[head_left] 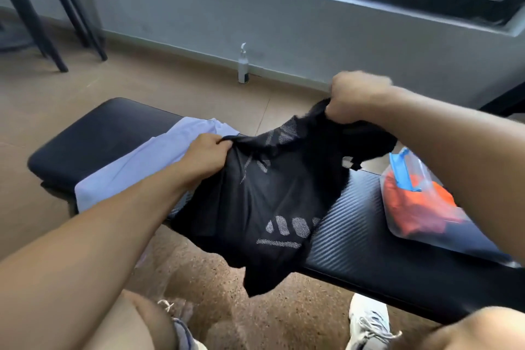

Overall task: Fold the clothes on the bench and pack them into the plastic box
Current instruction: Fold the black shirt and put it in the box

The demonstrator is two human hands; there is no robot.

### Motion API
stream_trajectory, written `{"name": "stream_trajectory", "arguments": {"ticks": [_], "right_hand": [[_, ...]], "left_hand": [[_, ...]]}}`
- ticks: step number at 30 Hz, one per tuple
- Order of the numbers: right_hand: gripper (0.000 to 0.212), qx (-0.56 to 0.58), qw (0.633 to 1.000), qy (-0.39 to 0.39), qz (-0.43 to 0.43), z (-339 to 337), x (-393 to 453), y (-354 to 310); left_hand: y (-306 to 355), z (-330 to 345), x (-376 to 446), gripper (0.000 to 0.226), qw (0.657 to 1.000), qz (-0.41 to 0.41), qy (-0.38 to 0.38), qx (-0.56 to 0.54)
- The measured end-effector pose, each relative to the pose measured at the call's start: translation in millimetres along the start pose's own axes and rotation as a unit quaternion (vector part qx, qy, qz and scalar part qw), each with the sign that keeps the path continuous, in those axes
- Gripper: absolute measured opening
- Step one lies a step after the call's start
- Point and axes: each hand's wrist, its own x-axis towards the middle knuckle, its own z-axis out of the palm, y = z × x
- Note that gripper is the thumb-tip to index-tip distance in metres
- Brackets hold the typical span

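The left hand (207, 150) grips one bunched upper edge of the black shirt (272, 202), fingers curled round the cloth; the right hand (352, 96) holds the other upper edge in a closed fist, higher and farther out than the left; the shirt hangs between them, rumpled, its lower part draped over the near edge of the worktop (369, 236) and dangling toward the floor. Just beyond the left hand lies a pale lilac garment (136, 165), spread and not yet folded; beneath the right forearm sits the plastic box (420, 207), an orange garment (417, 207) already inside.

The step in hand looks like shaking the shirt out flat before folding; to do it well, the hands should draw apart until the top edge runs taut, level the right hand down to the left, then lay the cloth on the bare stretch of worktop between them, not over the lilac piece; the hanging hem probably needs lifting up first, or it may drag and crease.
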Motion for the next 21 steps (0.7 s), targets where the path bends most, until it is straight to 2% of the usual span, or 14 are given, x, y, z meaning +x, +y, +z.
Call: {"name": "stream_trajectory", "arguments": {"ticks": [1,2,4,5,6,8,9,11,13,15,18,19,21], "right_hand": [[0.030,0.055,0.996,-0.066,-0.037,4,-9,-15],[0.034,0.141,0.976,-0.155,-0.069,10,-19,-29],[0.039,0.298,0.894,-0.313,-0.115,22,-41,-56],[0.046,0.329,0.867,-0.346,-0.139,30,-49,-65],[0.053,0.327,0.864,-0.345,-0.169,41,-57,-72],[0.062,0.256,0.903,-0.269,-0.217,65,-65,-76],[0.061,0.230,0.919,-0.227,-0.224,76,-70,-74],[0.058,0.239,0.929,-0.193,-0.205,93,-80,-68],[0.065,0.249,0.929,-0.188,-0.199,108,-92,-63],[0.072,0.238,0.928,-0.171,-0.229,121,-105,-64],[0.080,0.210,0.934,-0.105,-0.269,137,-121,-74],[0.075,0.194,0.937,-0.085,-0.276,142,-124,-79],[0.050,0.177,0.943,-0.047,-0.277,149,-127,-88]], "left_hand": [[0,0,2,0.031,0.998,-0.021,0.003,-0.060],[-2,0,5,0.030,0.990,-0.047,-0.007,-0.135],[-3,-1,10,0.025,0.964,-0.089,-0.045,-0.248],[-3,-3,9,0.020,0.959,-0.093,-0.064,-0.260],[-4,-5,9,0.023,0.963,-0.091,-0.076,-0.240],[-10,-13,12,0.049,0.990,-0.058,-0.045,-0.121],[-13,-19,10,0.052,0.999,-0.034,-0.018,-0.037],[-16,-33,-2,0.040,0.995,-0.004,-0.002,0.099],[-16,-43,-18,0.037,0.982,-0.007,-0.048,0.184],[-13,-46,-38,0.046,0.955,-0.011,-0.115,0.274],[-17,-43,-58,0.061,0.911,-0.032,-0.185,0.367],[-21,-41,-61,0.061,0.903,-0.039,-0.195,0.381],[-28,-37,-63,0.053,0.893,-0.038,-0.201,0.402]]}}
